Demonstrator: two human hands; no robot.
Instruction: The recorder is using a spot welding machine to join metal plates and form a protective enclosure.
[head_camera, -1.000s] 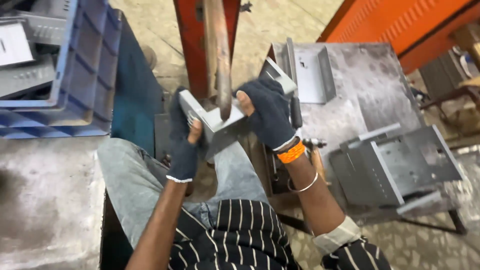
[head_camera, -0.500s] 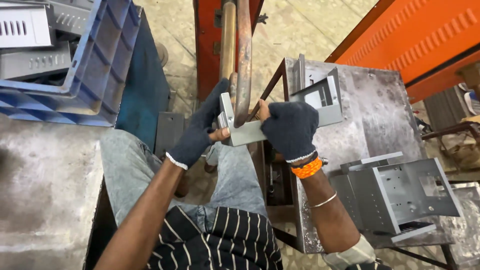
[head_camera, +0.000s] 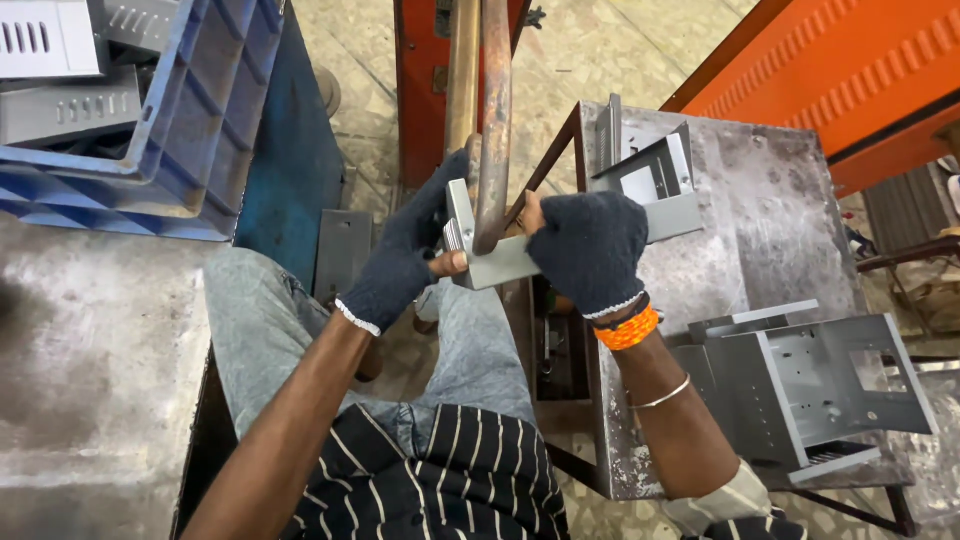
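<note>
Bracket (head_camera: 495, 262) betw. left grip (head_camera: 405, 255) & right grip (head_camera: 590, 250); crate (head_camera: 170, 150) far left, counter (head_camera: 760, 230) w/ housings (head_camera: 800, 385) right.

No packages, labels, signs or screens show anywhere in the head view.
</note>
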